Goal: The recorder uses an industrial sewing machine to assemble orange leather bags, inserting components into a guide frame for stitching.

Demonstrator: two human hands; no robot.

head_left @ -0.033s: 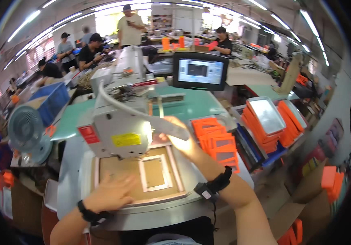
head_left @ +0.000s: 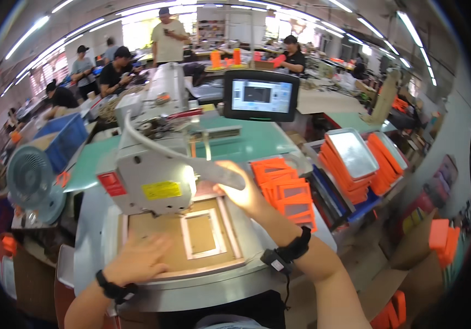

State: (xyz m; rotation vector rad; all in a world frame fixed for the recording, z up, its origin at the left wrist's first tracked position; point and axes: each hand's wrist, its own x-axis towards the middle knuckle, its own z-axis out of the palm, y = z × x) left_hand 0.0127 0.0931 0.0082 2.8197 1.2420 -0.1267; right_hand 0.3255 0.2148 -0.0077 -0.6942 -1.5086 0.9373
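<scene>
The white frame (head_left: 218, 233) ran lengthwise forward, right of the nearer, flat-spread left hand (head_left: 140, 260); whether the right hand (head_left: 242, 193) gripped was unclear.

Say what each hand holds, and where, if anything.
Left hand: nothing; it is spread over the brown board. Right hand: cannot tell; the grey arm partly hides it.
</scene>
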